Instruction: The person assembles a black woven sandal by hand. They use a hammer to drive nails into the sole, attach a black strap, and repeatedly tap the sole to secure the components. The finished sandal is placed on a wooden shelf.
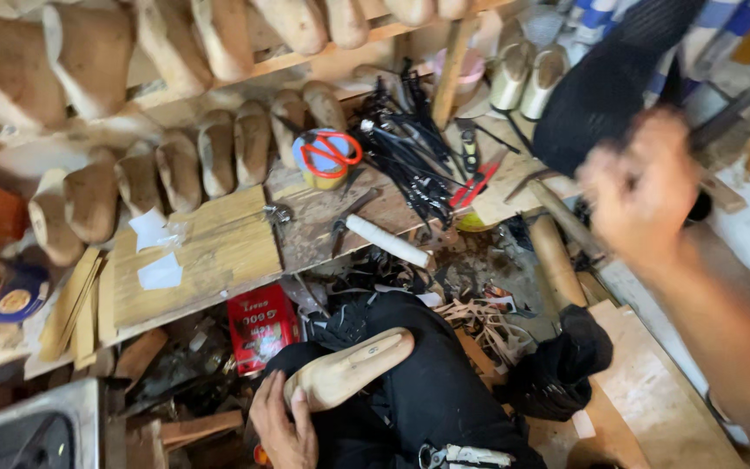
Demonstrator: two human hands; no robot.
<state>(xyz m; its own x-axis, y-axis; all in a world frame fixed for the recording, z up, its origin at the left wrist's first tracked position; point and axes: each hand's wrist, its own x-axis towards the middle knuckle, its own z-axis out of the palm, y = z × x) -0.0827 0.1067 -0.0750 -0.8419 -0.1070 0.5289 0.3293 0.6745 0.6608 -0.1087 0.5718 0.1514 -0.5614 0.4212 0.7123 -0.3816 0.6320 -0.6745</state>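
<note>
My left hand (284, 421) grips the heel end of a pale wooden shoe last (351, 369) that rests on my black-trousered lap, toe pointing up and right. My right hand (640, 187), blurred, is raised at the right, near a black mesh piece (605, 82) and dark tool handles; whether it holds anything cannot be told. A hammer with a white-wrapped handle (384, 239) lies on the wooden bench just above my lap.
Rows of wooden lasts (219, 152) fill the shelves at the back. Orange-handled scissors (330, 152) sit on a tin, beside a tangle of black straps (410, 156). A red packet (262, 326) and leather scraps (479, 317) lie lower down. A wooden board (653, 391) is at right.
</note>
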